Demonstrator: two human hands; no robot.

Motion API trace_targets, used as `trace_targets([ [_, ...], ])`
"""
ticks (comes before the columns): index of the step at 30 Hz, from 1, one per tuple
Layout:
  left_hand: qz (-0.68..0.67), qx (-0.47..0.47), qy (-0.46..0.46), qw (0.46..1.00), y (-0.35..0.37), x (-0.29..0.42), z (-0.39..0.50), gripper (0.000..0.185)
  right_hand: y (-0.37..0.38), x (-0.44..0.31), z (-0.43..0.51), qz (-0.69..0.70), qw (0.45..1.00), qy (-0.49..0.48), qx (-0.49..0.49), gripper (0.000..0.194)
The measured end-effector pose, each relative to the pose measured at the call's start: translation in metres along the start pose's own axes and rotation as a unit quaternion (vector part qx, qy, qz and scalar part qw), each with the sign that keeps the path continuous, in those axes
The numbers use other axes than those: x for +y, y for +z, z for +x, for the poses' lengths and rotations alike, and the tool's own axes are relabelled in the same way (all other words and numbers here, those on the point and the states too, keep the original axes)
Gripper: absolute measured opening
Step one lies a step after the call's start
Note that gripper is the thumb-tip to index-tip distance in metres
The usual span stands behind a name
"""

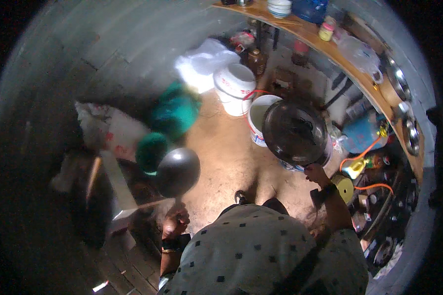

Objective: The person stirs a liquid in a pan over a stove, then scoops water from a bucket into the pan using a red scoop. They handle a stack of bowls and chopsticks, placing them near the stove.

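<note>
My left hand [176,220] grips the handle of a round grey metal pan or large ladle [178,172], raised at the left. Beside it sits a dark green round container [152,150], partly hidden. At the right, my right hand [315,174] is closed around the handle end of a wide dark pan [293,129]. This pan covers part of a white bucket [258,114] holding a pale, cloudy liquid. Another bucket [291,166] shows only partly beneath it.
A bright green bag or basin [175,110] and a white sack [114,131] lie left. An upturned patterned basin [235,79] tops a white bucket [234,105]. A wooden shelf [336,55] curves along the right, holding bowls [279,8]. An orange hose [361,153] runs below.
</note>
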State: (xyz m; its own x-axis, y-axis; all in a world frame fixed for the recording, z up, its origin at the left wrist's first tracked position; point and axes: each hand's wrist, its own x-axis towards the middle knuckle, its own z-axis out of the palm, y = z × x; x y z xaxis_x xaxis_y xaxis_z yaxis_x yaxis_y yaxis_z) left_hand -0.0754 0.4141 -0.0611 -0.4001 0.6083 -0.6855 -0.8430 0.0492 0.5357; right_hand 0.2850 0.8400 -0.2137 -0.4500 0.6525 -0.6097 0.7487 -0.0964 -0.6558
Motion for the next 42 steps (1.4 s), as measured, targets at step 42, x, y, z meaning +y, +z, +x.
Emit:
trace_targets([
  [42,-0.244,0.276,0.048,0.929,0.102,-0.104,0.033,0.013,-0.036,0.034,0.323,-0.389,0.888,0.006,0.247,0.04],
])
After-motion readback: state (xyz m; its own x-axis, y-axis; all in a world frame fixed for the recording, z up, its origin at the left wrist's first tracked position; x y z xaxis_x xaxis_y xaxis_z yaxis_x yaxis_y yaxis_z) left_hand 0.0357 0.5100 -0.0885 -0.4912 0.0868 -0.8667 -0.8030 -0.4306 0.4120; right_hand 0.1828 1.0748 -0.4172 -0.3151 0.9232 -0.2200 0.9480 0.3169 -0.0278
